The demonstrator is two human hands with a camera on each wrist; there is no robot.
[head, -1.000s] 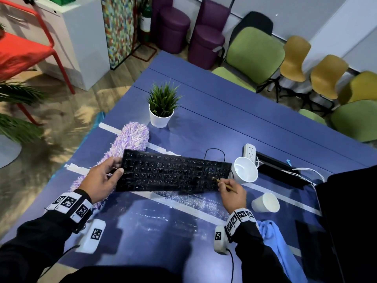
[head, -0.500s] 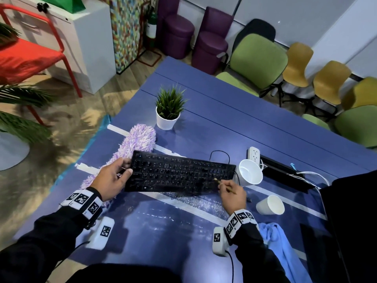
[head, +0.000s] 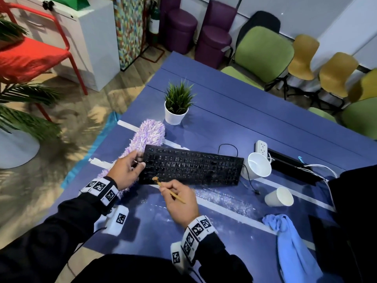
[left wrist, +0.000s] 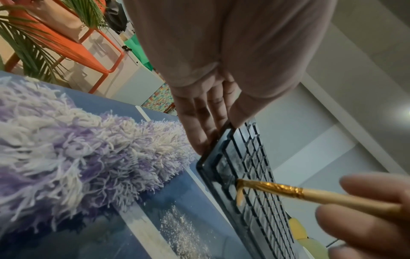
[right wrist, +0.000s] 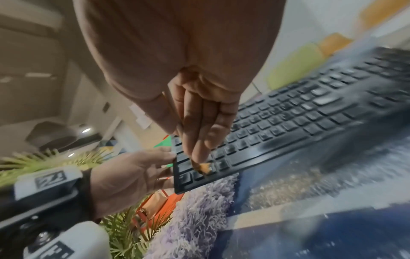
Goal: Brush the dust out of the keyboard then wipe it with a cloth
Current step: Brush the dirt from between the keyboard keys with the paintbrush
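A black keyboard (head: 192, 167) (left wrist: 250, 184) (right wrist: 299, 119) is tilted up off the blue table (head: 224, 123), its left end gripped by my left hand (head: 127, 170) (left wrist: 208, 122) (right wrist: 133, 173). My right hand (head: 178, 198) (right wrist: 195, 126) pinches a thin wooden brush (head: 170, 190) (left wrist: 288, 191). The brush's bristles (head: 155, 178) (right wrist: 204, 167) touch the keys at the keyboard's front left corner. White dust (head: 220, 196) (left wrist: 184, 233) lies on the table below the keyboard. A light blue cloth (head: 289, 240) lies crumpled at the right front.
A purple fluffy duster (head: 145, 137) (left wrist: 77, 149) lies under the keyboard's left end. A potted plant (head: 177, 107) stands behind. Two white cups (head: 258, 165) (head: 278, 197) lie tipped at the right, beside a power strip (head: 262, 148) and a black device (head: 291, 168). Chairs ring the far side.
My right hand has carried the brush from the keyboard's right end across to its front left corner. The left hand keeps its grip on the left end.
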